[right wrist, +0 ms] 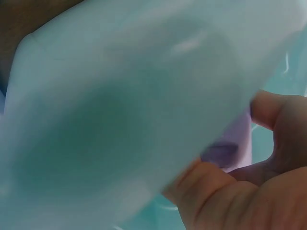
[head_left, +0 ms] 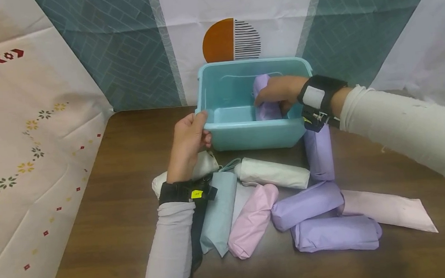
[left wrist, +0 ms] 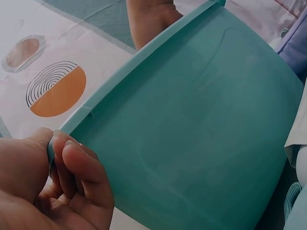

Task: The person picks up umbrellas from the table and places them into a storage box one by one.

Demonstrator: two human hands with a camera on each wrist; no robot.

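A teal plastic bin [head_left: 254, 135] stands at the back of the table. My left hand [head_left: 189, 137] pinches its front left rim; the left wrist view shows thumb and curled fingers [left wrist: 81, 163] on the lip. Inside the bin, toward its right side, my right hand [head_left: 283, 90] grips a purple folded umbrella [head_left: 266, 111] that stands lengthwise, front to back. In the right wrist view the bin's wall [right wrist: 120, 120] hides much of the purple umbrella [right wrist: 240, 143] and part of the right hand [right wrist: 268, 177].
Several wrapped folded umbrellas lie in front of the bin: white [head_left: 273, 173], light blue [head_left: 220, 210], pink [head_left: 253, 222], purple [head_left: 336, 234] and pale pink [head_left: 387, 210]. Another purple one [head_left: 319, 155] lies by the bin's right side. A patterned cloth [head_left: 120, 55] hangs behind the wooden table [head_left: 106, 220].
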